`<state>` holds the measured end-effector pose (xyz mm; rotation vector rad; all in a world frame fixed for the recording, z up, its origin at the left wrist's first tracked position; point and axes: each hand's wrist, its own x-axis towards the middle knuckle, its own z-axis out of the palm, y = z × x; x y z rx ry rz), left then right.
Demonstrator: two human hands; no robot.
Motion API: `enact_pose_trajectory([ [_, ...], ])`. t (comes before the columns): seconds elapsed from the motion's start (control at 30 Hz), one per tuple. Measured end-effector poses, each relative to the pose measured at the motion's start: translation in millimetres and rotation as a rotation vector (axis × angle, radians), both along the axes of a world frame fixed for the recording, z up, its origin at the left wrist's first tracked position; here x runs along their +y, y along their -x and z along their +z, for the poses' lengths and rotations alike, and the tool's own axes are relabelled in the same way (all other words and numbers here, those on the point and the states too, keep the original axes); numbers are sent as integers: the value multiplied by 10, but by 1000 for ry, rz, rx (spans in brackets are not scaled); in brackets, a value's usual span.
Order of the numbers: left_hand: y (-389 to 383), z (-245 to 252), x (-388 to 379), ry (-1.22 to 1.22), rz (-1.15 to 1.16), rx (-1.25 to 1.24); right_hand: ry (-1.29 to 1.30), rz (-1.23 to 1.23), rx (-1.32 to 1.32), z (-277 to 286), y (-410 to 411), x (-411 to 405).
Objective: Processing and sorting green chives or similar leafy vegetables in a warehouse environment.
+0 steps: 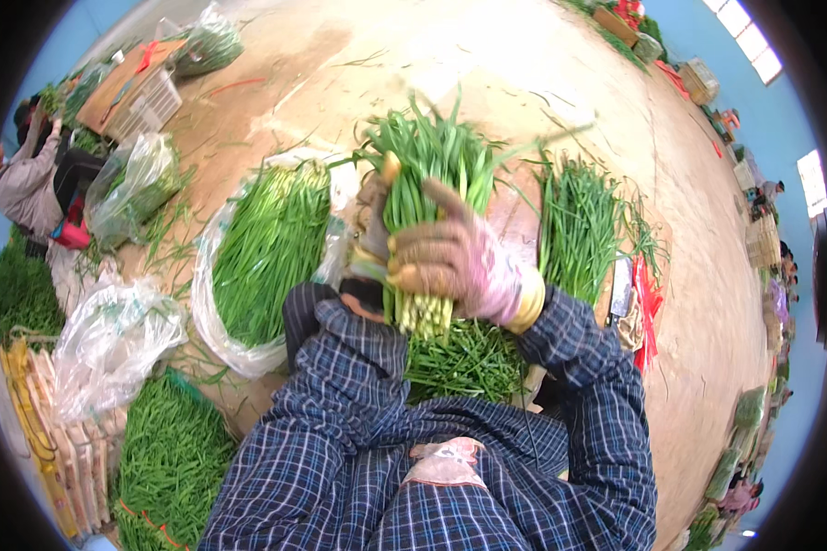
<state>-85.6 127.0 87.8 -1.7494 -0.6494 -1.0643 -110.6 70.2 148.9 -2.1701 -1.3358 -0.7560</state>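
My right hand [448, 265], in a soiled pink and yellow work glove, curls around the pale stems of a bunch of garlic chives [437, 155], index finger extended. On the bunch's left side my left hand [371, 224], also gloved, grips it; it is blurred and partly hidden. The leaf tips point away from me, above my lap. Loose green leaves [465, 365] lie beneath. To the right rests a pile of chives [577, 224], beside a cleaver [621, 286] and red plastic strips [648, 313]. Left of my hands, more chives [272, 258] fill an opened clear plastic bag [210, 303].
At lower left are a crumpled plastic bag [117, 344], wooden slats [76, 448] and a heap of cut greens [169, 454]. A seated person [31, 189] works at far left near a filled bag [134, 186] and a white crate [145, 107]. Goods line the right wall.
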Motion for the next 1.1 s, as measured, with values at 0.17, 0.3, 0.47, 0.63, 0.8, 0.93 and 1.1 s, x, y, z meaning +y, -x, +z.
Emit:
enact_pose_trajectory([
  [0.17, -88, -85, 255, -1449, 242, -208, 182, -18, 51, -237, 235, -354],
  [0.3, -485, -268, 122, -1885, 259, -450, 250, -102, -57, -400, 174, -531],
  [0.47, -1076, -939, -52, -2375, 710, -928, 572, -252, 193, -1189, 5, -746],
  [0.63, -1234, -1140, -107, -2451, 900, -1074, 680, -398, 521, -1132, 371, -673],
  [0.8, -1460, -1222, -149, -2718, 1363, -1328, -448, -1019, 1164, -1114, 422, -1177],
  [0.93, -1653, -1076, -146, -2801, 1234, -1348, -775, -1184, 1560, -1387, -236, -1587],
  [1.1, -1654, -927, -36, -2795, 1092, -1204, -474, -1149, 1509, -1194, -889, -1024],
])
